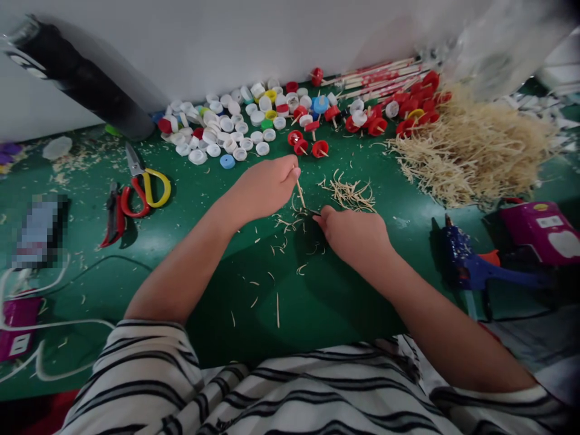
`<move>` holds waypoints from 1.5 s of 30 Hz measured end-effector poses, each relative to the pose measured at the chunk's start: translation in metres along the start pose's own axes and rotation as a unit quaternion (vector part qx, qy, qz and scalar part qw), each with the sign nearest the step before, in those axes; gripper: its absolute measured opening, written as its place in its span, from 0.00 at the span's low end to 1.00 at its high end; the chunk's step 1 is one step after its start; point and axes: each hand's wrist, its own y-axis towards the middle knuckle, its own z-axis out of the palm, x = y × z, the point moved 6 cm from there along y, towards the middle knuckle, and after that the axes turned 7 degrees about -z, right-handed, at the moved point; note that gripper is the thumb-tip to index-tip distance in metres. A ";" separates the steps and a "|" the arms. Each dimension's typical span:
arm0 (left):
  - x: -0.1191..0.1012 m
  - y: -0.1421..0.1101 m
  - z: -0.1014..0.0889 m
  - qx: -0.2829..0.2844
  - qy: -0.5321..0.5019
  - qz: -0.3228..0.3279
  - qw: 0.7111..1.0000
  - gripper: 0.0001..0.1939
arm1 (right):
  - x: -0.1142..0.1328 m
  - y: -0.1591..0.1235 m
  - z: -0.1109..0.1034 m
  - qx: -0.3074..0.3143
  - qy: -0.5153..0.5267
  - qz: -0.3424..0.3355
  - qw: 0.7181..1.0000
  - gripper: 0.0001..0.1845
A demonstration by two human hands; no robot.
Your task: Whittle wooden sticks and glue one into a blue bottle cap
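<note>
Pinched in my left hand (272,187) is a thin wooden stick (301,194), slanting down toward the table. My right hand (353,238) is closed around a small dark blade (312,211), probably a knife, whose handle the fingers hide. The blade's tip is at the lower end of the stick; whether they touch I cannot tell. Curled wood shavings (287,223) lie scattered beneath both hands, and a small heap of shavings (351,193) sits just beyond my right hand. Several red bottle caps with sticks through them (319,149) lie beyond my left hand.
Many bottle caps (222,130) spread along the wall, beside bundled sticks (385,78). A big pile of shavings (480,148) is at right, near a blue glue gun (471,263). Scissors (145,184), red-handled cutters (115,214), a phone (38,232) and a black bottle (86,75) are at left.
</note>
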 end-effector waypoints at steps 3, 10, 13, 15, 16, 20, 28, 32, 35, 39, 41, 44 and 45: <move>-0.004 -0.001 0.001 0.001 0.005 0.004 1.000 0.14 | -0.005 0.006 -0.007 -0.055 0.002 0.005 0.998 0.30; -0.008 -0.002 0.001 -0.025 0.031 0.005 0.999 0.14 | -0.003 0.022 -0.018 -0.105 0.032 -0.005 0.994 0.32; -0.008 -0.001 0.000 -0.027 0.040 0.010 0.999 0.14 | -0.001 0.021 -0.018 -0.099 0.038 -0.001 0.994 0.32; -0.008 -0.001 -0.001 -0.027 0.041 0.011 0.999 0.14 | 0.000 0.018 -0.016 -0.092 0.034 -0.002 0.995 0.32; -0.008 -0.001 -0.001 -0.027 0.040 0.012 0.999 0.14 | 0.001 0.017 -0.014 -0.087 0.030 -0.004 0.996 0.32; -0.008 -0.003 -0.001 -0.019 0.031 0.017 0.999 0.14 | 0.002 0.014 -0.003 -0.056 0.008 -0.016 0.998 0.30; -0.008 -0.004 0.000 -0.015 0.021 0.007 1.000 0.13 | 0.004 0.010 0.002 -0.022 -0.007 -0.010 1.000 0.29; -0.007 -0.002 0.001 -0.018 0.019 0.018 0.999 0.10 | 0.005 0.008 0.002 -0.018 -0.013 -0.029 0.999 0.29; -0.006 -0.001 0.000 -0.011 0.013 0.027 0.999 0.10 | 0.003 0.009 -0.005 -0.074 0.002 -0.026 0.997 0.31; -0.009 -0.004 -0.006 0.021 0.025 0.063 0.998 0.10 | 0.005 0.011 -0.017 -0.152 0.014 -0.036 0.988 0.34; -0.010 -0.007 -0.009 0.033 0.042 0.081 0.995 0.09 | 0.007 0.011 -0.018 -0.152 0.022 -0.041 0.987 0.33; -0.010 -0.010 -0.013 0.042 0.068 0.096 0.992 0.09 | 0.011 0.008 -0.015 -0.142 0.041 -0.054 0.987 0.31; -0.010 -0.011 -0.013 0.044 0.074 0.101 0.991 0.09 | 0.012 0.007 -0.015 -0.145 0.045 -0.059 0.987 0.31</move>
